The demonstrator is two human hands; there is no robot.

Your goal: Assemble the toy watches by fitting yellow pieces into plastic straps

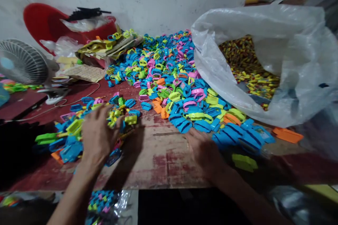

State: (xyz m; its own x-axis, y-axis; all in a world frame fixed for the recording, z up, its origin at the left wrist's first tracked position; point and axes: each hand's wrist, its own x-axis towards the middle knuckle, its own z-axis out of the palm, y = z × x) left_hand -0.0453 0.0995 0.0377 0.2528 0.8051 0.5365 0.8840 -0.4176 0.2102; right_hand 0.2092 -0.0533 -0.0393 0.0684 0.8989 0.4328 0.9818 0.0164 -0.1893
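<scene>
A big heap of small coloured plastic pieces (169, 74), blue, pink, green, yellow and orange, covers the worn red table (163, 158). My left hand (96, 135) lies palm down with fingers spread on a smaller pile of the same pieces (71, 137) at the left. My right hand (204, 151) rests flat on the table at the near edge of the blue pieces (232, 135), fingers pointing toward the heap. Both hands are blurred and neither shows anything gripped.
A large clear plastic bag (264, 63) holding small yellow parts lies at the right. A white desk fan (23, 63) and a red plastic chair (52, 24) with papers stand at the left. Another bag of pieces (105, 204) sits below the table's front edge.
</scene>
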